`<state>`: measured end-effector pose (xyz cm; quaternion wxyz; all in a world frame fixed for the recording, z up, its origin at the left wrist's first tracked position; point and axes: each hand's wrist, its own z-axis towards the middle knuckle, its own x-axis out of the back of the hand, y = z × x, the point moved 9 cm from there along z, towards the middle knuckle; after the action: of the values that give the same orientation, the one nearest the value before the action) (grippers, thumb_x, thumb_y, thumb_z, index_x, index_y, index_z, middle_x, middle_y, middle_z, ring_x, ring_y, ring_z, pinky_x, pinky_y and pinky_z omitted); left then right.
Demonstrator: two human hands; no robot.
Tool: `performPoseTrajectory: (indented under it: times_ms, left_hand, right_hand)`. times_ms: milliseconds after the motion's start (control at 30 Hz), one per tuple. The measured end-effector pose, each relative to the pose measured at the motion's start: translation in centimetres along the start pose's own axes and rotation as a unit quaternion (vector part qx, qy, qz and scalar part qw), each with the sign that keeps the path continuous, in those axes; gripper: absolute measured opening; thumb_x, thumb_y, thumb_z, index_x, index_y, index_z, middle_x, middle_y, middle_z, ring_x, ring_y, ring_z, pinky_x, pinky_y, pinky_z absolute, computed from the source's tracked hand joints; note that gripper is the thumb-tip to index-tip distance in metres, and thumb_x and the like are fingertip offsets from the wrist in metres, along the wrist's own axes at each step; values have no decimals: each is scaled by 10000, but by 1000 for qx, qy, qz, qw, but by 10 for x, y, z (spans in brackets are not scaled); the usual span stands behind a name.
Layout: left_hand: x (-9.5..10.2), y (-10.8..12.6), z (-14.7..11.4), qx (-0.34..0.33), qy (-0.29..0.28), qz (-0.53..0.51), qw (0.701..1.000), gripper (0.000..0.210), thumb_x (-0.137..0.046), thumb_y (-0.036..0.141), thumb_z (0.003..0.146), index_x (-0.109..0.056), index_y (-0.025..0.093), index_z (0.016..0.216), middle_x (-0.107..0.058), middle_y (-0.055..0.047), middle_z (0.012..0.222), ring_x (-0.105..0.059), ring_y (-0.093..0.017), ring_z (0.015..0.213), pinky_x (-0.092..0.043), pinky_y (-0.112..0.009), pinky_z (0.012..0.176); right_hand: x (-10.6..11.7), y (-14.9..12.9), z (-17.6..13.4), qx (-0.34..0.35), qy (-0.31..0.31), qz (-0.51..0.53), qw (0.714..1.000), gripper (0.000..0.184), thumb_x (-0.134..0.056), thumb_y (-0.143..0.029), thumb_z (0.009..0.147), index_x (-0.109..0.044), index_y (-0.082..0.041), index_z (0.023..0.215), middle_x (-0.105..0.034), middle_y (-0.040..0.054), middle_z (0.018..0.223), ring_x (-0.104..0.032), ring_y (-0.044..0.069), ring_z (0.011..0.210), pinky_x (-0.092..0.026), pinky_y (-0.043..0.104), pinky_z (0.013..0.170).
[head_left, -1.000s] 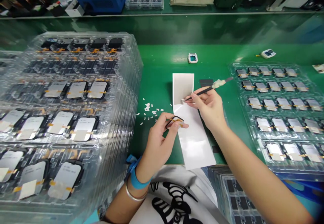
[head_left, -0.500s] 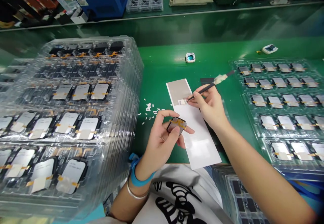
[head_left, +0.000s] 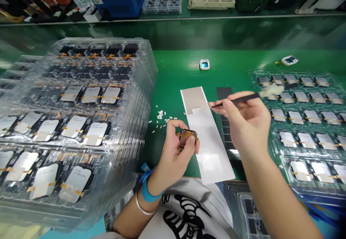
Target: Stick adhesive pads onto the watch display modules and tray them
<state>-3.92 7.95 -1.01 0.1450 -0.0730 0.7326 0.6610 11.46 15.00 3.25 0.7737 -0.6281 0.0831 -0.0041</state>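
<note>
My left hand (head_left: 174, 154) is closed around a small watch-type display module (head_left: 185, 141), thumb on its face, with orange flex strips across its upper part. My right hand (head_left: 250, 123) grips black tweezers (head_left: 244, 98), whose rear end is wrapped in whitish material. The tweezer tips point left beside the edge of a long white backing sheet (head_left: 212, 145); whether they pinch anything is too small to tell. Greyish-brown stickers (head_left: 192, 100) cover the sheet's far end, with a stepped lower border. Part of the module is hidden by my fingers.
Tall stacked clear trays (head_left: 108, 149) of display modules stand on the left. Another tray (head_left: 270, 127) of modules lies on the right. White scraps (head_left: 160, 115) are scattered near the sheet. A dark strip (head_left: 225, 123) lies beside it, and a small white-framed part (head_left: 204, 64) sits farther back.
My right hand and the tweezers have moved right, away from the stickers, uncovering more of the dark strip. The white piece at the sticker border is gone. My left fingers have curled in around the module.
</note>
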Motion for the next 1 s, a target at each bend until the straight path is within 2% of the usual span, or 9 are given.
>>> performPoseTrajectory:
  times_ms: [133,267,467,1000]
  left_hand:
    - [1,-1,0,-14,15,-27,999,205,-510,381,1019,-352,264,1077,-581,56,716,-383,-80,505,-326,-211,507]
    - [-2,-1,0,-26,-2,-78,997,222,-462,447,1022,-378,256,1100,-612,34,757,-388,-91,540,-332,-219,528]
    - [-2,0,0,-21,12,-85,996,102,-415,352,1069,-404,254,1044,-584,31,766,-452,-85,607,-339,-164,523]
    - [-3,0,1,-12,21,-81,996,100,-389,334,1083,-417,258,1025,-583,36,752,-485,-81,628,-359,-126,512]
  right_hand:
    - [-10,-24,-33,35,0,4,999,174,-718,-203,898,-564,-239,968,-687,-5,814,-765,192,782,-663,307,732]
    - [-15,-24,-55,74,20,29,997,198,-700,-113,886,-551,-214,968,-675,-22,812,-772,195,774,-674,313,733]
    - [-18,-14,-57,62,32,34,997,211,-691,-82,878,-548,-214,960,-692,-16,813,-773,202,781,-678,306,670]
    - [-17,-11,-59,56,37,15,998,195,-672,-94,888,-536,-219,950,-649,-20,821,-774,207,787,-690,326,688]
